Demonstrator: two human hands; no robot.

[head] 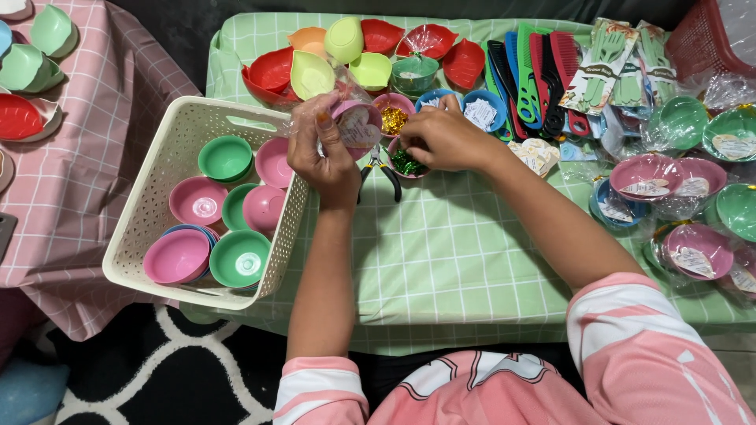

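My left hand (321, 153) grips a small pink bowl wrapped in clear plastic (356, 122), held just right of the cream basket's rim. My right hand (442, 138) reaches into a small pink bowl of green twist ties (406, 164), its fingers closed on the ties inside. A similar bowl of gold ties (393, 118) stands just behind, and black-handled pliers (383, 171) lie between my hands on the green checked tablecloth (441, 260).
A cream perforated basket (150, 228) at left holds several pink and green bowls. Leaf-shaped dishes (311, 75), combs (535, 75) and packed green cutlery (618, 67) lie at the back. Wrapped bowls (693, 248) crowd the right. A pink-checked table (71, 181) stands left.
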